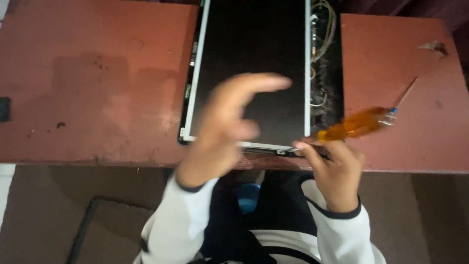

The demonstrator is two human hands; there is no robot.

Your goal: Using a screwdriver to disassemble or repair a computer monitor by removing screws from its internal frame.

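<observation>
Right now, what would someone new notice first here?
Probably the big dark screen panel lying on the reddish table, with wires showing along its right side. The left hand hovers open over it, and the right hand holds an orange-handled screwdriver at its near corner.

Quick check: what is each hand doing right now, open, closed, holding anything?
Left hand: open, fingers spread, blurred above the dark screen panel, holding nothing.
Right hand: closed on the orange-handled screwdriver at the panel's near corner.
</observation>
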